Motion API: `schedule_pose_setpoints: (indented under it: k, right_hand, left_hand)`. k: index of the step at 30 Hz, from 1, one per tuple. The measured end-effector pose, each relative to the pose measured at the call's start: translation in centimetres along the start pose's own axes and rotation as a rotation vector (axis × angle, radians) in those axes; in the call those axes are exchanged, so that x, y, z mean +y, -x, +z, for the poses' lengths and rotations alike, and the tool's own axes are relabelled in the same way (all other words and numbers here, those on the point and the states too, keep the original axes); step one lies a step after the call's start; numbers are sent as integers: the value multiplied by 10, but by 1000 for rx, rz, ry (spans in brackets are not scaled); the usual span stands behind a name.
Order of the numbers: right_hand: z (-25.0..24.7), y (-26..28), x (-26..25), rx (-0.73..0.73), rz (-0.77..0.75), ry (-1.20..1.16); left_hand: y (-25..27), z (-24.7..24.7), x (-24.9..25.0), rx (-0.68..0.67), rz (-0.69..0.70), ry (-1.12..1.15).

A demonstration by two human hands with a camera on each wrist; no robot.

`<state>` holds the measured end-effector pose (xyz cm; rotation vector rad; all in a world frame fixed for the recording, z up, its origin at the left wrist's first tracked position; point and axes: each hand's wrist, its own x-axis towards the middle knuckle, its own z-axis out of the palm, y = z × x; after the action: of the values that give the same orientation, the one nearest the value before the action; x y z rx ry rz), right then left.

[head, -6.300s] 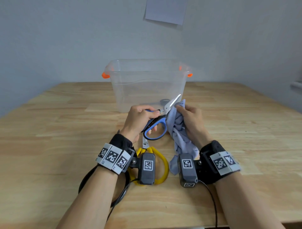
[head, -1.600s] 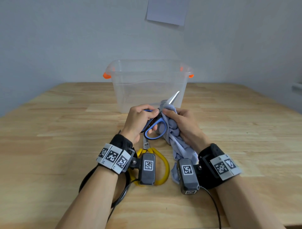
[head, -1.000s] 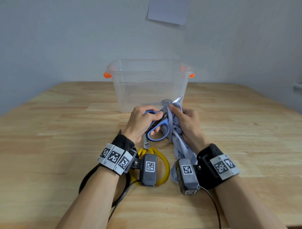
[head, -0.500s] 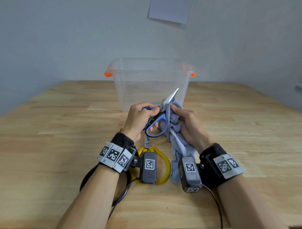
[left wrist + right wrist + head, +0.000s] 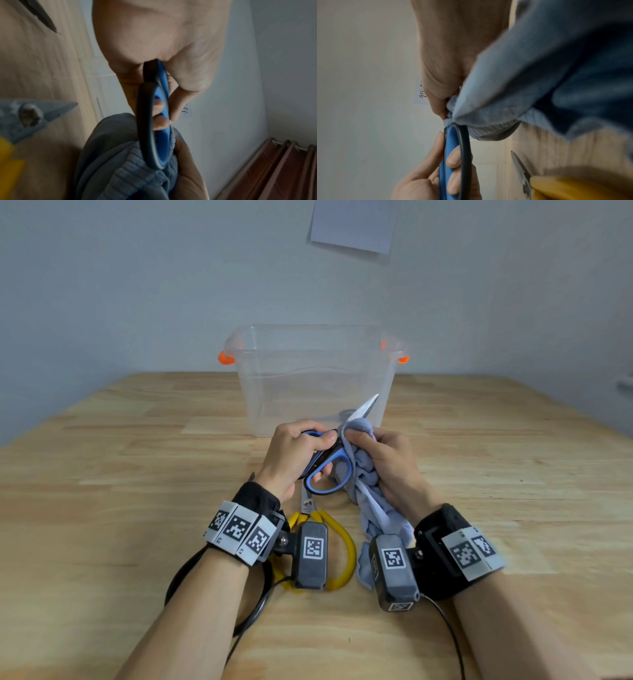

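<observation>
My left hand (image 5: pixel 301 453) grips the blue-handled scissors (image 5: pixel 330 470) by their handles, fingers through the loop (image 5: pixel 159 121), blades pointing up and right toward the tub. My right hand (image 5: pixel 383 460) holds a bunched light-blue cloth (image 5: pixel 373 501) and presses it round the blades near the pivot; only the blade tip (image 5: pixel 366 407) sticks out. The cloth's tail hangs to the table by my right wrist. In the right wrist view the cloth (image 5: pixel 530 81) covers much of the frame beside the blue handle (image 5: pixel 450 148).
A clear plastic tub (image 5: pixel 315 378) with orange latches stands just behind my hands on the wooden table (image 5: pixel 102 491). Yellow-handled scissors (image 5: pixel 339 542) lie flat under my wrists. A black cable loop (image 5: pixel 191 570) lies by my left forearm.
Over the last seconds the cloth in my right hand has slid up and down along the blades; now it sits lower, with more of the blade tip showing.
</observation>
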<state>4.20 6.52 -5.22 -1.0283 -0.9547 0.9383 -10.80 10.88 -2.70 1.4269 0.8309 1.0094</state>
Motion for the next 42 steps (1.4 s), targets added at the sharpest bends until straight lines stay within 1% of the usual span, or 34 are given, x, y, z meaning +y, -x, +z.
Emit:
schedule_pose_setpoints:
  k: [3,5,7,10,13,15,20,29,42]
  right_hand:
    - [0,0,-2,81,-24,-41]
    - [-2,-1,-4,127,-12,-91]
    - [-3,0,-6,101,23,-166]
    - [-1,1,-7,16,53,-235]
    - [3,3,-7,-25,49,-195]
    - [3,3,-6,-21,35,-181]
    - [2,1,-1,34,-15,-167]
    - [-2,-2,-1,103,-4,-249]
    - [-12,-10,2,201,-11,-246]
  left_hand:
    - [-1,-1,0,-9,-11,-5]
    - [-1,-1,-1,-13,-16,-20]
    - [-1,-1,-2,-12,-14,-24]
    - [-1,0,-1,-7,-4,-20]
    - [-1,-1,0,-11,-1,-18]
    - [-1,-1,-1,-18,-4,-19]
    - [-2,0,-2,-44,-9,-9]
    - [0,1,-1,-80,0,-15]
    - [1,4,-2,-97,14,-37]
